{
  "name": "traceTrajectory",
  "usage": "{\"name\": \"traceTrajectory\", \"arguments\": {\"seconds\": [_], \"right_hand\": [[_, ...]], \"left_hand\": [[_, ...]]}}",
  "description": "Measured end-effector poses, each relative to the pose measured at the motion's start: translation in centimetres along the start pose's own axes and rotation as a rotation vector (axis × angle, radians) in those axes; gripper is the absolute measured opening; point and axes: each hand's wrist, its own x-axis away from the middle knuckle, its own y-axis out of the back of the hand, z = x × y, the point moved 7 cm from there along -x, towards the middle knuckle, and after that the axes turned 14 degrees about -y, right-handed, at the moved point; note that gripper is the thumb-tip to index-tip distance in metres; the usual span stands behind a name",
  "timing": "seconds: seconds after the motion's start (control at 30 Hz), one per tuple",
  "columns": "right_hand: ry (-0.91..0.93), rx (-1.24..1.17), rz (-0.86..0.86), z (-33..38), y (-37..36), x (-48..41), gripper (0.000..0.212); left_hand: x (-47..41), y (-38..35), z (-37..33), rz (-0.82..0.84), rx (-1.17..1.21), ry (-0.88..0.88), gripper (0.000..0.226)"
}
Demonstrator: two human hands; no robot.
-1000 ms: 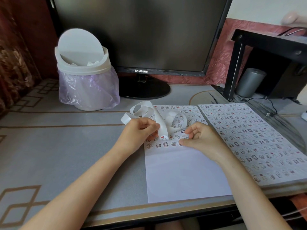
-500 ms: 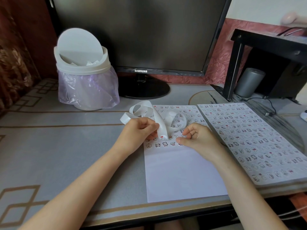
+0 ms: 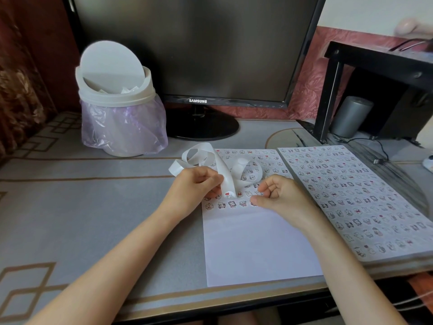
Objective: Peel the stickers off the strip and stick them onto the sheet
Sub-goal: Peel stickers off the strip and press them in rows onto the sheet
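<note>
Two forearms reach in: left hand (image 3: 194,186) pinches the strip (image 3: 218,163), right hand (image 3: 281,196) curled closed, thumb on the sheet (image 3: 257,245).

At the table (image 3: 93,207), the left hand (image 3: 196,184) pinches the curled white strip (image 3: 220,167), which loops above the sheet (image 3: 257,242). 1 sticker (image 3: 229,195) sits at the lower end of the strip. The right hand (image 3: 281,195) has its fingers curled, and its thumb tip touches the sheet at the end of the lowest sticker row. A full sheet (image 3: 351,195) lies just to the right, and a bin (image 3: 117,102) and a monitor (image 3: 199,43) stand behind.
</note>
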Motion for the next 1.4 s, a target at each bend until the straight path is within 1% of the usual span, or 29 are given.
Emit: {"name": "traceTrajectory", "arguments": {"seconds": [0.17,0.27,0.33,0.4,0.47,0.73,0.9,0.97,1.03,1.13,1.23,1.4], "right_hand": [[0.013,0.021,0.021,0.0,0.2,-0.2,0.019],[0.01,0.023,0.006,0.1,0.0,-0.1,0.011],[-0.013,0.031,-0.015,0.0,-0.3,-0.1,0.022],[-0.028,0.102,-0.069,0.0,-0.5,0.0,0.031],[-0.02,0.157,-0.099,0.1,-0.6,0.1,0.033],[0.006,0.154,-0.055,0.3,-0.6,0.1,0.016],[0.015,0.02,-0.013,0.4,-0.2,0.1,0.011],[0.06,-0.014,-0.043,1.0,0.2,0.3,0.01],[0.153,-0.08,-0.054,2.5,0.2,1.0,0.008],[0.276,-0.117,-0.007,4.9,-0.7,2.1,0.009],[0.327,-0.103,0.004,5.8,-1.8,2.3,0.017],[0.36,-0.117,-0.034,6.0,-2.1,2.2,0.017]], "left_hand": [[0.0,0.0,0.0,-0.003,0.006,0.004,0.016],[0.0,0.0,0.0,-0.007,0.005,0.005,0.016],[0.0,0.0,0.0,-0.008,0.008,0.004,0.016],[0.0,0.0,-0.1,-0.005,0.004,-0.001,0.017],[0.0,0.0,-0.1,-0.004,-0.001,-0.002,0.017],[-0.1,0.0,0.1,-0.009,0.009,-0.005,0.018],[-0.1,0.0,-0.3,-0.021,0.032,-0.027,0.019],[-0.1,0.0,-0.5,-0.028,0.064,-0.041,0.019],[-0.2,0.1,-0.7,-0.039,0.094,-0.057,0.02],[-0.2,0.3,-1.0,-0.071,0.165,-0.067,0.024],[-0.2,0.4,-1.4,-0.085,0.188,-0.094,0.023],[-0.2,0.4,-1.6,-0.085,0.219,-0.099,0.022]]}}
